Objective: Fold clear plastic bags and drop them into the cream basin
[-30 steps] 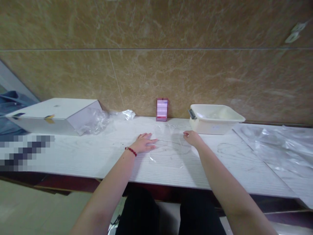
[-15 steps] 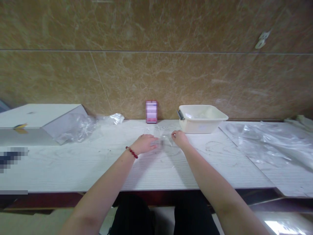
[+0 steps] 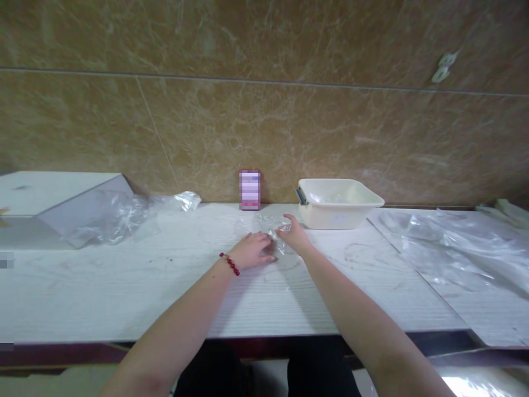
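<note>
A small clear plastic bag point(image 3: 281, 244) lies crumpled on the white table between my two hands. My left hand point(image 3: 253, 251), with a red bead bracelet at the wrist, rests palm down at the bag's left side. Its fingers are stretched and its thumb stands apart, the fingertips touching or very close to the plastic. From the right, my right hand point(image 3: 295, 236) has a fold of the bag between its fingers, one finger pointing up and away. The film is so transparent that its outline and any contents are hard to make out.
Behind my hands a phone point(image 3: 249, 190) leans against the marble wall. A cream plastic bin point(image 3: 334, 216) with a grey handle stands just right of it. Crumpled clear plastic point(image 3: 124, 218) lies by a white box point(image 3: 61, 190) at left. More plastic sheeting point(image 3: 450, 248) spreads at right.
My hands have come closer together over the bag. The left moved slightly right and lower with its thumb spread; the right moved left, its fingers opening from a pinch. The camera view shifted slightly.
</note>
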Available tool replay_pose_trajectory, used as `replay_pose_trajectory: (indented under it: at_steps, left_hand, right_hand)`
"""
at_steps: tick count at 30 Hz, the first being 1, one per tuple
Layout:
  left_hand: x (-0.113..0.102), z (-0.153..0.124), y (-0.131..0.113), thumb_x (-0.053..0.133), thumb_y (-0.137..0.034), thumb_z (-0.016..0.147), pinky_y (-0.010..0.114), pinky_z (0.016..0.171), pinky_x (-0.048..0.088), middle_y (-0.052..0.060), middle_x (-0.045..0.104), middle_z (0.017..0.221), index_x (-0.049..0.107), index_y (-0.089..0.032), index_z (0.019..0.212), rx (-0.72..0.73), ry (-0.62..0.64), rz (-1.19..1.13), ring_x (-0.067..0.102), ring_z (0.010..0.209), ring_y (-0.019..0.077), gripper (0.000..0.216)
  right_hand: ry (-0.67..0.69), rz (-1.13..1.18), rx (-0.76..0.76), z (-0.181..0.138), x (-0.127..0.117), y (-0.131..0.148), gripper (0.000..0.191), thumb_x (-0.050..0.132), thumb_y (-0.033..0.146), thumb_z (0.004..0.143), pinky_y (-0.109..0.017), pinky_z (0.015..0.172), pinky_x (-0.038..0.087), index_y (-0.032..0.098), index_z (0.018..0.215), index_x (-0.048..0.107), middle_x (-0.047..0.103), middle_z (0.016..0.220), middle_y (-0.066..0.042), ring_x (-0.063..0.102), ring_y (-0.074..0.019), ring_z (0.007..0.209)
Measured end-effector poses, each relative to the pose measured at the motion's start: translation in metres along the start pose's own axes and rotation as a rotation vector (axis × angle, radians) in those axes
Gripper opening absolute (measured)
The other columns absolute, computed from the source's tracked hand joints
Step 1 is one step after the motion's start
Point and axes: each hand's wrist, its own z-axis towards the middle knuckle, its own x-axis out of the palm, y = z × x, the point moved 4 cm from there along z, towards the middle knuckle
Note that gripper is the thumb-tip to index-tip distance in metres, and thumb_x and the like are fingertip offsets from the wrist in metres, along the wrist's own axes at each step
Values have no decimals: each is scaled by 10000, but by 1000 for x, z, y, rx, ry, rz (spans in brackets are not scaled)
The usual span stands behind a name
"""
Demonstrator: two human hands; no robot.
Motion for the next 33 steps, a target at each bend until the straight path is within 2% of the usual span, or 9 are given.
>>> replay_pose_trajectory:
  at_steps: [7, 12, 17, 22, 24, 26, 29, 31, 33]
  left_hand:
    - [3, 5, -7, 314, -602, 721, 395, 891, 296, 76, 483, 1103, 500, -224, 1049, 14, -25, 11, 397, 1054, 227, 534]
    - [4, 5, -3, 317, -596, 725, 396, 899, 274, 72, 460, 1129, 494, -239, 1070, -6, -35, -8, 382, 1059, 226, 527]
    - [6, 8, -3, 318, -609, 713, 417, 892, 264, 84, 444, 1125, 491, -232, 1083, -48, -40, -2, 389, 1037, 248, 556]
    - [8, 13, -6, 308, -639, 692, 473, 915, 197, 96, 426, 1142, 474, -224, 1099, -70, -50, 13, 347, 1073, 277, 605]
    - [10, 15, -7, 289, -648, 691, 496, 926, 160, 94, 390, 1201, 462, -216, 1103, -50, -36, 10, 274, 1134, 292, 621]
    - [12, 17, -6, 277, -651, 693, 511, 932, 133, 87, 362, 1244, 430, -210, 1129, -36, -8, -3, 219, 1171, 292, 638]
    - [14, 19, -6, 279, -645, 698, 519, 937, 115, 73, 377, 1241, 369, -224, 1179, -27, 10, -29, 212, 1179, 281, 646]
    - [13, 19, -7, 280, -639, 703, 526, 935, 108, 54, 386, 1231, 359, -260, 1188, -16, 2, -39, 210, 1179, 280, 620]
    - [12, 19, -8, 285, -634, 706, 531, 931, 105, 41, 388, 1220, 392, -297, 1164, -6, -5, -33, 206, 1178, 280, 579]
  right_hand:
    - [-13, -51, 8, 6, -3, -6, 637, 534, 260, 629, -227, 654, 415, 175, 1200, 265, 599, 708, 8, 566, -119, 678]
    - [-39, -110, 52, 12, -10, -10, 565, 530, 257, 642, -231, 646, 418, 164, 1156, 317, 604, 721, -3, 568, -126, 681]
    - [-58, -30, -62, 10, -17, 1, 483, 517, 222, 660, -210, 623, 422, 168, 1105, 338, 612, 759, -3, 564, -90, 629]
    - [-3, -28, -185, 2, -16, 15, 383, 530, 260, 670, -221, 634, 421, 185, 1020, 394, 626, 757, 5, 568, -92, 653]
    - [28, -48, -144, 2, -14, 12, 408, 558, 295, 652, -221, 630, 420, 177, 1013, 408, 631, 782, -8, 570, -94, 653]
    - [54, -96, -25, 4, -13, 4, 412, 577, 321, 635, -222, 632, 419, 163, 990, 443, 636, 773, -23, 575, -106, 674]
    - [113, -204, 110, 7, -11, -7, 258, 561, 310, 647, -218, 637, 410, 163, 858, 538, 636, 724, -28, 577, -126, 717]
    - [128, -262, 114, 8, -10, -9, 158, 530, 294, 671, -215, 631, 404, 170, 760, 571, 631, 718, -27, 574, -130, 715]
    - [91, -292, 84, 9, -11, -6, 148, 499, 295, 696, -213, 625, 401, 174, 733, 576, 624, 722, -24, 568, -127, 706]
